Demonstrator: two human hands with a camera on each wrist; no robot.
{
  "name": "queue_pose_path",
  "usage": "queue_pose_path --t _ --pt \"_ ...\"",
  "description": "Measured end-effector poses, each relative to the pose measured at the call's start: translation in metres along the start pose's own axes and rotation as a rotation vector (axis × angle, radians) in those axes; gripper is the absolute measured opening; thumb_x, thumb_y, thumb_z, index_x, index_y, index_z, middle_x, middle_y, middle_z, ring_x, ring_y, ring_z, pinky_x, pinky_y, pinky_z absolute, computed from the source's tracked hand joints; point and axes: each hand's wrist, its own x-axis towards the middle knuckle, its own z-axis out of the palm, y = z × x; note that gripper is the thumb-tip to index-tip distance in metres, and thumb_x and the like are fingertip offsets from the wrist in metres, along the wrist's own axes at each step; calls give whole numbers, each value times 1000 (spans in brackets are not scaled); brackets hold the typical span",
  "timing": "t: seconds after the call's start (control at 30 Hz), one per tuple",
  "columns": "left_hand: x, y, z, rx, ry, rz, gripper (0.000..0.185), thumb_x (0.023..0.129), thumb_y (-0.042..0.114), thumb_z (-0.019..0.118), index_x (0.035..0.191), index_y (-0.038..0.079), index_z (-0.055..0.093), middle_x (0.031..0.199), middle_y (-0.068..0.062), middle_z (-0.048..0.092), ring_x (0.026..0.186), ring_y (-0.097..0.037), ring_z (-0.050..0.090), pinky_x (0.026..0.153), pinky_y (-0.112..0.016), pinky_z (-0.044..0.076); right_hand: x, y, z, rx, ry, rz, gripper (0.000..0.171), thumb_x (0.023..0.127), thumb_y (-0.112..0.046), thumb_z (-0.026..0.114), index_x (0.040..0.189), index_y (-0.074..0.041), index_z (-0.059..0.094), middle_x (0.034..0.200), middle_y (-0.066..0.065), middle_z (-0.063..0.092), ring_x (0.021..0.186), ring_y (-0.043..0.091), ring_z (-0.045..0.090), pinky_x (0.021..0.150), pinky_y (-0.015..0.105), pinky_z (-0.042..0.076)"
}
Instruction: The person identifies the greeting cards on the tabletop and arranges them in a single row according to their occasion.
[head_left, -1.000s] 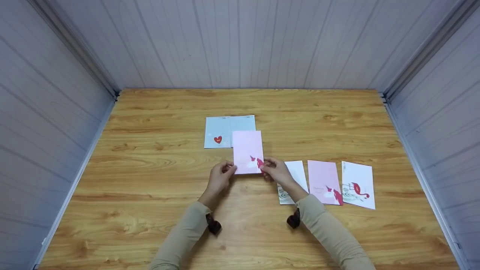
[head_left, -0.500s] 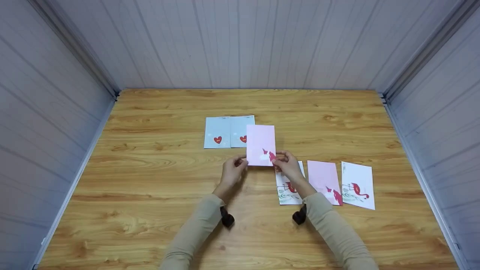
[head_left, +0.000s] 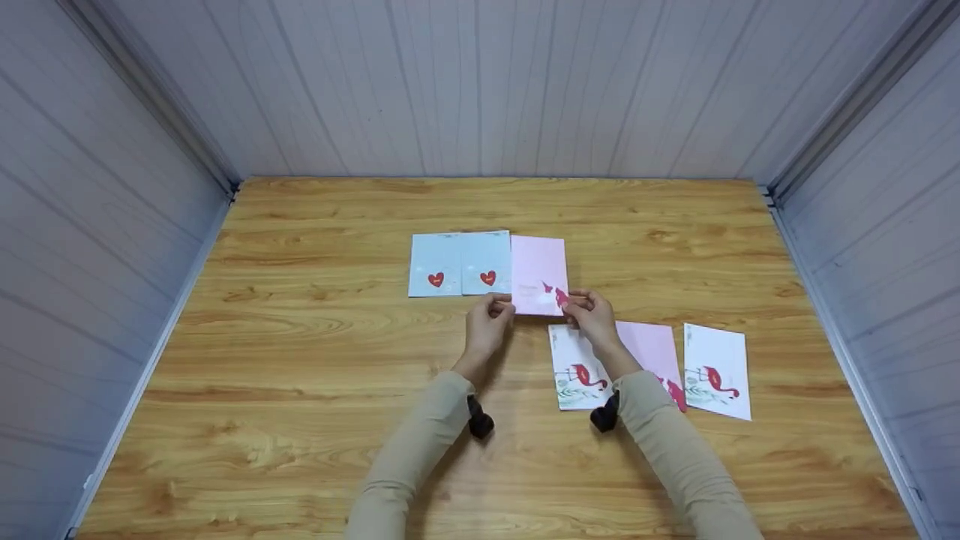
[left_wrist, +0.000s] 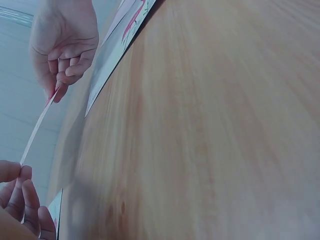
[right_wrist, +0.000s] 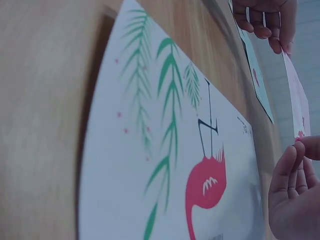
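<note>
Both hands hold one pink card point(head_left: 538, 273) by its near edge: the left hand point(head_left: 487, 330) pinches the near left corner between thumb and curled fingers, and the right hand point(head_left: 594, 319) pinches the near right corner, right over the small red flamingo print. Each grip is closed tight on the thin card, with nothing else in either hand. In the left wrist view the card shows edge-on as a thin line running between the two pinches, lifted a little off the wooden surface point(head_left: 300, 375). Beyond the left grip and just to its far left lie two pale blue cards point(head_left: 459, 262) side by side, each with a red heart; the pink card's left edge sits just beside the right-hand blue one, and whether the two touch cannot be told. Below the right grip, toward the person, a white card with a flamingo and green fronds point(head_left: 576, 367) lies flat; the right wrist view shows its print close up. To the right of that lies a second pink card point(head_left: 654, 352), partly hidden by the right forearm, and further right a second white flamingo card point(head_left: 716, 371). No container shows in any view; every card lies loose on the surface.
</note>
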Motion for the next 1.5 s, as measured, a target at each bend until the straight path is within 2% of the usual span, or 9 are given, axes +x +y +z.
queue_pose_path --t 0.17,0.3,0.53,0.7,0.9,1.13,1.4,1.5 --pt "5 2 9 21 -2 -6 14 84 9 58 97 6 61 77 -2 57 71 -13 53 62 -24 43 5 -5 -6 -18 12 -14 32 83 -1 56 114 -3 51 90 6 54 67 17 53 59 25 45" --pt "10 3 17 51 15 2 15 82 7 59 97 5 62 73 -2 57 66 -12 52 58 -23 42 10 -6 -10 -27 12 -8 33 84 -1 55 117 -2 51 90 6 53 66 16 52 58 24 44" --pt "19 3 25 145 53 64 17 79 4 61 96 1 64 70 -2 59 63 -11 52 56 -21 41 20 -5 -11 11 5 -26 36 83 3 53 119 1 50 93 6 51 58 13 50 51 21 44" --pt "25 2 29 176 52 43 19 80 7 62 98 1 64 74 -3 60 66 -11 52 58 -21 41 24 -8 -9 8 3 -14 36 84 2 52 119 2 50 92 6 50 60 12 50 51 22 43" --pt "30 2 30 208 47 42 20 81 7 61 100 -1 63 84 -5 63 75 -13 55 66 -23 43 28 -11 -6 -26 22 12 34 83 -2 52 117 -1 51 85 4 50 53 11 49 46 22 42" --pt "35 6 28 249 63 14 20 82 8 60 100 1 62 79 -4 59 72 -14 53 65 -25 42 33 -11 -1 -49 51 -6 32 83 0 54 115 0 53 88 5 53 58 13 52 48 22 44" --pt "41 8 29 312 64 6 25 82 9 60 105 0 61 84 -5 59 79 -15 53 70 -27 42 35 -14 3 -76 60 16 32 83 0 55 114 -1 55 88 8 52 61 14 50 51 22 44" --pt "41 7 29 313 58 -12 26 83 9 60 107 0 61 84 -5 58 79 -15 53 71 -27 42 36 -14 3 -67 60 7 31 82 2 54 113 1 56 84 5 52 62 14 50 50 21 43"
